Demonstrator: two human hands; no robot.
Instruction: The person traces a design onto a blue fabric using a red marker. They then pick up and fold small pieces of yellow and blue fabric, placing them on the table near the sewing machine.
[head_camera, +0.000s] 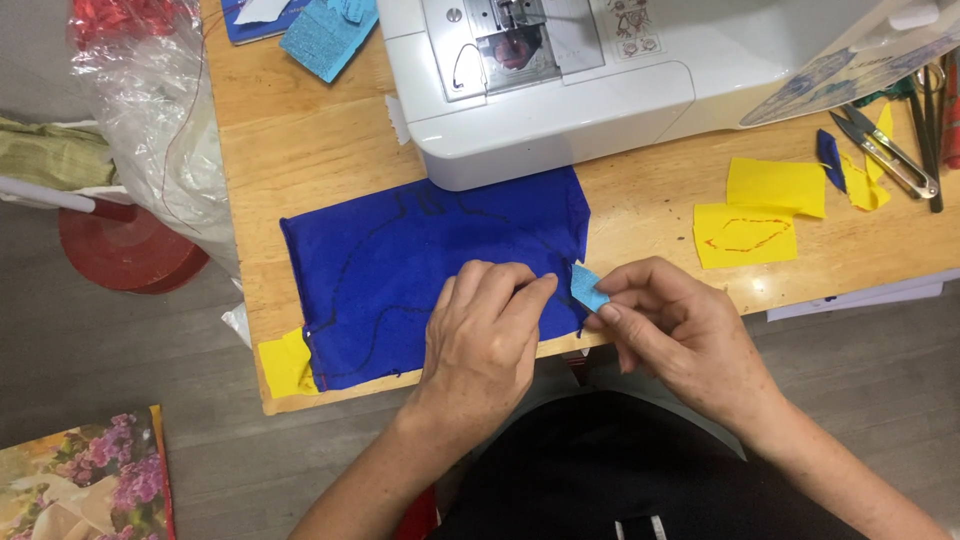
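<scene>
Light-blue fabric scrap (586, 287) is being pinched by right hand (668, 330); left hand (482, 345), fingers curled, is pressing blue cloth (400, 270). Positioning step; next likely needs careful alignment.

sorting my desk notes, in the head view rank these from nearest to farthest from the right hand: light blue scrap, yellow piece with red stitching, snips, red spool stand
From the right hand:
1. light blue scrap, pinched in its fingers
2. yellow piece with red stitching, just above on the table
3. snips, far right near the table's back
4. red spool stand, far left, off the table

Matt blue felt cloth (430, 265) (slightly fuzzy) on smooth wooden table (300, 140); glossy plastic sewing machine (600, 90).
</scene>
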